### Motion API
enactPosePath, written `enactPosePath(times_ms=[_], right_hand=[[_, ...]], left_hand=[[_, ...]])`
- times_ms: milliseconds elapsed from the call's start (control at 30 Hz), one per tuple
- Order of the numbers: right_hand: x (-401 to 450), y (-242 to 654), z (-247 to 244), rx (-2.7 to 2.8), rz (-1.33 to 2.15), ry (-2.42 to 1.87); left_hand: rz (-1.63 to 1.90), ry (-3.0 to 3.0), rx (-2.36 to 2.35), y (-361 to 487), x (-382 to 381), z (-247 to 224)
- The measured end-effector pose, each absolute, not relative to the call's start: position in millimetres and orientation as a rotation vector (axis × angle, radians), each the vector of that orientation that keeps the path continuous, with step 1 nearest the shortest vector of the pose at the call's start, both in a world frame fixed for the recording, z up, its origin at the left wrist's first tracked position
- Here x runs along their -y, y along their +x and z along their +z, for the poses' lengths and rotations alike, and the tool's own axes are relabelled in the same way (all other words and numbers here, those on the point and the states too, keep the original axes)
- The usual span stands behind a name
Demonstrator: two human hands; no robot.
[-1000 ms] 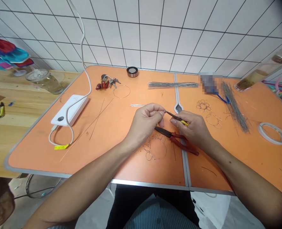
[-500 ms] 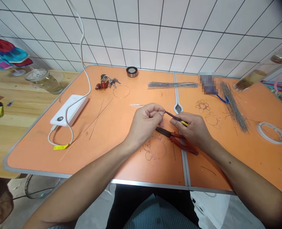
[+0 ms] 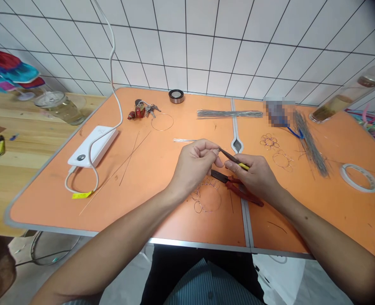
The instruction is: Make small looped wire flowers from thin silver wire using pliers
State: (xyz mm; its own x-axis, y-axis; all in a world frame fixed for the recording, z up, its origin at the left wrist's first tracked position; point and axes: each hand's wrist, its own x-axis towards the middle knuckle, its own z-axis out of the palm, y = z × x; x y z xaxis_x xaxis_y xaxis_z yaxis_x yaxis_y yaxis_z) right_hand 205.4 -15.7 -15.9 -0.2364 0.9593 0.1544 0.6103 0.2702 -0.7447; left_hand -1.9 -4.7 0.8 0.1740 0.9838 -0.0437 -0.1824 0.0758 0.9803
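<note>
My left hand (image 3: pixel 197 163) is closed in a pinch around a thin piece of wire, mostly hidden by the fingertips. My right hand (image 3: pixel 254 171) grips slim pliers (image 3: pixel 231 156) with a dark pointed nose and yellow on the handle. Their tip meets the wire at my left fingertips. Below the hands, red-handled pliers (image 3: pixel 244 195) lie on the orange table (image 3: pixel 136 203), partly behind my right hand. Beside them is a wire ring with small loops (image 3: pixel 208 199). A few short straight wires (image 3: pixel 183 140) show just beyond my left hand.
Wire bundles (image 3: pixel 228 113) (image 3: pixel 312 144) and a looped wire flower (image 3: pixel 269 141) lie behind and right. A white tape ring (image 3: pixel 344 171) is at far right. Keys (image 3: pixel 150 111), a black tape roll (image 3: pixel 176 101) and a cabled white power bank (image 3: pixel 92 146) stand left and back.
My right hand and its pliers have shifted slightly, with the yellow handle part less exposed. My left hand keeps its pinch in nearly the same place. The view has moved very slightly.
</note>
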Motion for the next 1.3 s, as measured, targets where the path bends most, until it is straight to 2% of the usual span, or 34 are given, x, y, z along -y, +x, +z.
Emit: enactPosePath(times_ms=[467,867,1300], right_hand=[[23,194,-17,1.789,0.987,-1.460],[16,196,-18,1.855,0.790,-1.456],[17,197,-20,1.897,0.746,-1.460]], left_hand=[[1.198,1.234,-1.038,0,8,-3],[1.146,1.030,-0.927,-6,-3,0],[1.055,1.007,-0.861,-4,-2,-2]])
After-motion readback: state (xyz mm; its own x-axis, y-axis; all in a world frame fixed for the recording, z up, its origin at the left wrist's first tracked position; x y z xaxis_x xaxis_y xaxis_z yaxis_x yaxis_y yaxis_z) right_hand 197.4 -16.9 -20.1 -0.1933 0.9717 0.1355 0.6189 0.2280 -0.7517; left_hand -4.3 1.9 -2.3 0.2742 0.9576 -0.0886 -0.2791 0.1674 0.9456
